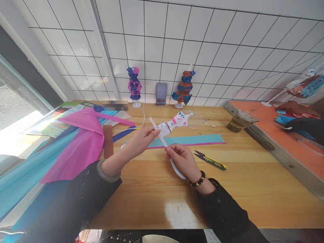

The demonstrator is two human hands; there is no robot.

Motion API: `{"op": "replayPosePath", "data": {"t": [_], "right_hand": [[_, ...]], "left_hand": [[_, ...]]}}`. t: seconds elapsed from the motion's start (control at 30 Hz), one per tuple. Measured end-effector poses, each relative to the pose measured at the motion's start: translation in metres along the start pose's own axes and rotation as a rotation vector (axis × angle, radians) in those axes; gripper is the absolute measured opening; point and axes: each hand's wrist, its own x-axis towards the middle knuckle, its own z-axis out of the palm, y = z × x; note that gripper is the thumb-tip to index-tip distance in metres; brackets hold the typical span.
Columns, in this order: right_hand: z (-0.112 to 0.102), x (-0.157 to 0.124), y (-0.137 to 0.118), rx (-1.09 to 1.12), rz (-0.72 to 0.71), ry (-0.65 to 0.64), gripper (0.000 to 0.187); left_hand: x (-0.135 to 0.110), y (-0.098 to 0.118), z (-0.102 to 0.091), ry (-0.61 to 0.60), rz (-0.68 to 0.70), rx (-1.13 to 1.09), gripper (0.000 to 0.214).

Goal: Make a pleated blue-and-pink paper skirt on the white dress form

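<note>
1. Progress, done: two small dress forms, a blue-and-pink one and a brown-and-blue one, stand fully covered by the wall.
2. Progress, open: a white dress form lies on the table just beyond my hands, bearing only coloured patches. The white strip is not visibly fixed to anything; I judge this an early stage.
3. Left hand: reaching farther forward, pinching the strip near its upper end.
4. Right hand: lower and nearer me, thumb and forefinger gripping the strip; its tail curves below.
5. Strip slants between both hands. Contact with the form: cannot tell.
6. Snips lie right of my right hand, unheld.
</note>
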Motion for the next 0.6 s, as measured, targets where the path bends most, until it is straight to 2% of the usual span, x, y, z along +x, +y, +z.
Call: {"op": "replayPosePath", "data": {"t": [0.2, 0.6], "right_hand": [[0.003, 0.0, 0.001, -0.041, 0.015, 0.04, 0.036], [0.004, 0.002, -0.002, -0.071, 0.034, 0.127, 0.043]], "left_hand": [[0.002, -0.001, 0.005, -0.07, -0.089, -0.239, 0.041], [-0.001, 0.003, 0.011, -0.163, -0.244, -0.514, 0.039]]}}
